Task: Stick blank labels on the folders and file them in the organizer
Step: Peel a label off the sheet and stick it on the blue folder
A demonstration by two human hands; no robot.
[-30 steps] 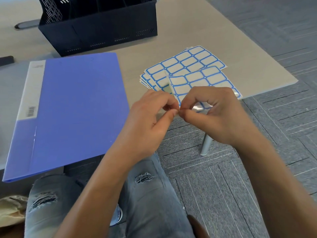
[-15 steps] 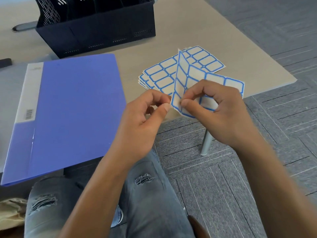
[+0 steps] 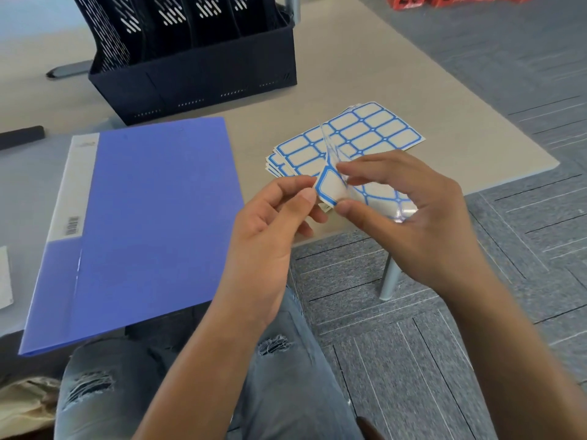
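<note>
Your left hand (image 3: pixel 270 223) pinches one corner of a label (image 3: pixel 330 190) between thumb and forefinger; the other fingers are loosely curled. The label is half lifted from its sheet (image 3: pixel 384 198) and curls upward, with a clear strip of backing standing up above it. Your right hand (image 3: pixel 409 217) grips that sheet, thumb tip pressed to the near edge of the label and fingers (image 3: pixel 365 168) closed over the far side. Both hands hang over the table (image 3: pixel 349 65) edge, just above your knees.

A stack (image 3: pixel 359 134) of label sheets lies flat on the table just beyond your fingers, fanned slightly. The folder (image 3: pixel 149 223), blue with a white spine strip and barcode, lies closed on the table to the left of your left fingers, near but apart, its near corner overhanging the edge. No label is visible on its cover. The organizer (image 3: pixel 197 77), black with slotted dividers, stands well beyond your fingers at the far left; the visible parts of its slots hold no folder.
</note>
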